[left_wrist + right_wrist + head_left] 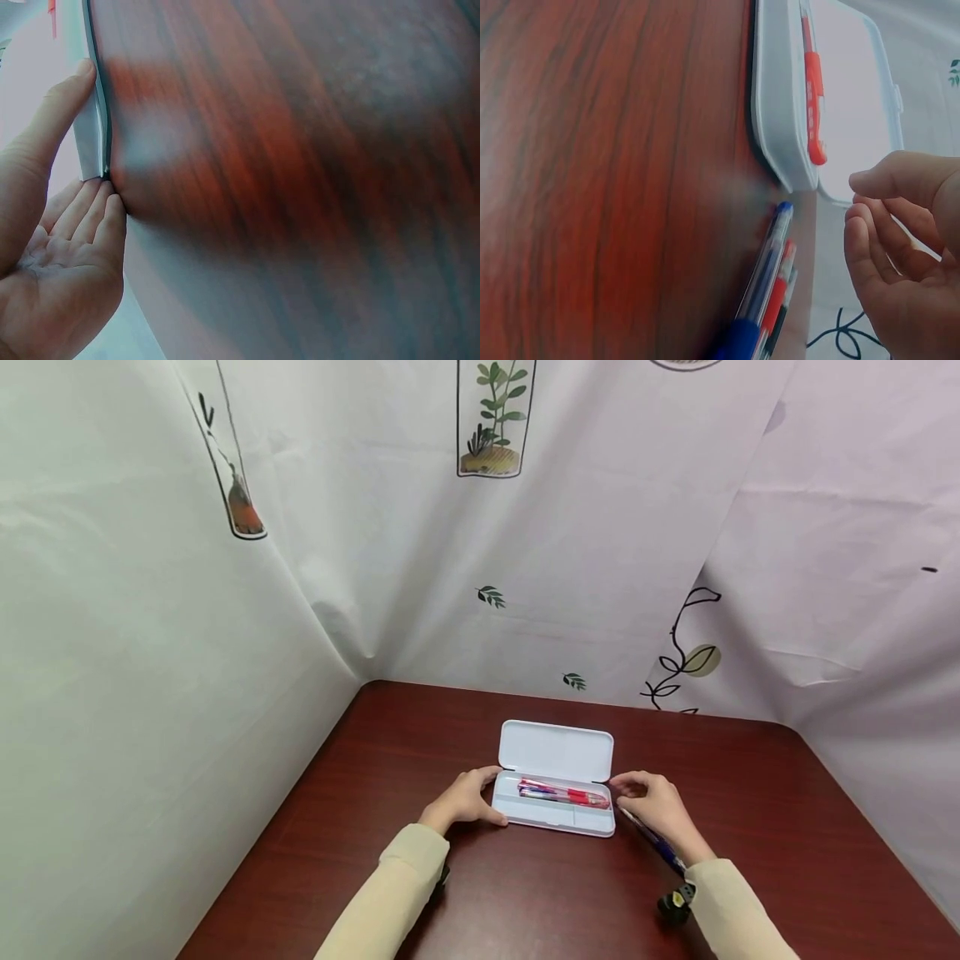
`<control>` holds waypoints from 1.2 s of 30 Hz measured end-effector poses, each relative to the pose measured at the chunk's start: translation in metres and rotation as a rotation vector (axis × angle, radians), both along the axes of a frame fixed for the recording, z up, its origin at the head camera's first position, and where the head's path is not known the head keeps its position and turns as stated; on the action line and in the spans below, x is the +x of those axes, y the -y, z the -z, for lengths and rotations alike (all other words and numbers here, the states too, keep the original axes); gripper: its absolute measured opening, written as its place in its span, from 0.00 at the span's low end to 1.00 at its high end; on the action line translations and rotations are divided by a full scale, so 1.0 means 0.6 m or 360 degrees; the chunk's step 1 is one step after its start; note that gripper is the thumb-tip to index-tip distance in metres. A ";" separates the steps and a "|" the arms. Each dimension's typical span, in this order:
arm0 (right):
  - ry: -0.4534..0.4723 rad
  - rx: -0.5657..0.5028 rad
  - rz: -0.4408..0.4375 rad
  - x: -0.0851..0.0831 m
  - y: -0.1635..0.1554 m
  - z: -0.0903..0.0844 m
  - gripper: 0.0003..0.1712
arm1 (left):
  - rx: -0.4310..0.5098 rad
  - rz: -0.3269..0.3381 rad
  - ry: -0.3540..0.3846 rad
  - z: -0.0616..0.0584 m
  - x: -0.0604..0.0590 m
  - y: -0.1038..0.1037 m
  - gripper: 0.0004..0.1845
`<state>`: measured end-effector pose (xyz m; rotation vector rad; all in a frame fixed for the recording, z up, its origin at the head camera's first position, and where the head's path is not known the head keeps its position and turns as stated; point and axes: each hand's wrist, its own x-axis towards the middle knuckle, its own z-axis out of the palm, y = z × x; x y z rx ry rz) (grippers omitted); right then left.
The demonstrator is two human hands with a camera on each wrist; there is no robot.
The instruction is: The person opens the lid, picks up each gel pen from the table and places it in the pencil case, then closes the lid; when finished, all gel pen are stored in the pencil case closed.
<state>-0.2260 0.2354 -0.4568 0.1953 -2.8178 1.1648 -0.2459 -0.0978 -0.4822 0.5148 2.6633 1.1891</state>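
The left hand (pixel 463 800) braces the open case's (pixel 555 814) left end; pens (pixel 651 839) lie under the loosely curled, empty right hand (pixel 654 804).

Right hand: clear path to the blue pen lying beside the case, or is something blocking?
Probably yes. The blue pen lies on the table right under the right hand, beside the open pencil case, with other pens next to it. The hand holds nothing and nothing covers the pen.

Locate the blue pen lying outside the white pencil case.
In the head view, the blue pen lies on the table, right of the pencil case, under the right hand.
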 end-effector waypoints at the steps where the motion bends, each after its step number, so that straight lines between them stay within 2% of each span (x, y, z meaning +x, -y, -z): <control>1: 0.0008 0.0004 0.0006 0.001 -0.004 0.000 0.13 | -0.0003 -0.0004 0.0005 0.000 0.000 0.000 0.50; 9: 0.0042 0.0058 0.0020 0.013 -0.031 -0.003 0.13 | 0.0010 -0.0006 0.0026 -0.002 -0.001 0.000 0.50; 19: 0.0085 0.0046 0.0045 0.020 -0.060 -0.002 0.14 | -0.0004 -0.0010 0.0044 -0.002 -0.003 -0.002 0.50; 25: 0.0132 0.0090 0.0089 0.024 -0.076 0.004 0.14 | -0.0003 -0.0003 0.0041 -0.004 -0.001 -0.003 0.50; 36: 0.0183 0.0070 0.0075 0.032 -0.094 0.014 0.15 | 0.0003 -0.0002 0.0028 -0.003 -0.001 -0.002 0.50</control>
